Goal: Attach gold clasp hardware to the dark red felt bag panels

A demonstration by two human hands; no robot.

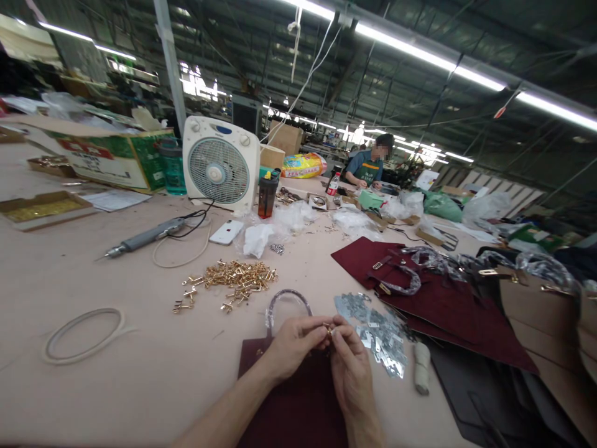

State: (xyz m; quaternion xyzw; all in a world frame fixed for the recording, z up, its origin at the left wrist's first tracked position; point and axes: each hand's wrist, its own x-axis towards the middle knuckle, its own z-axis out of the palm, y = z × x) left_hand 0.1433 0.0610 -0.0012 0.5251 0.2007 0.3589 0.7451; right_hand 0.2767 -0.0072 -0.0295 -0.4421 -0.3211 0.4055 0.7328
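Both my left hand (pixel 293 345) and my right hand (pixel 351 370) pinch a small gold metal fitting (pixel 330 331) between their fingertips, above a burgundy leather handbag (pixel 291 398). The bag lies flat on the table, and its plastic-wrapped handle (pixel 285 300) arcs up behind my hands. To the left, a heap of gold metal fittings (pixel 233 280) lies on the beige tabletop (pixel 140 298). Just right of my right hand sit silver metal plates (pixel 377 333). Further right, more burgundy bags (pixel 433 305) lie stacked.
An electric screwdriver (pixel 144 239), a white phone (pixel 226 232), a white fan (pixel 219 162) and a dark bottle (pixel 268 194) stand beyond the fittings. A trayful of gold parts (pixel 41 208) sits far left. A co-worker (pixel 366 165) sits at the table's far end.
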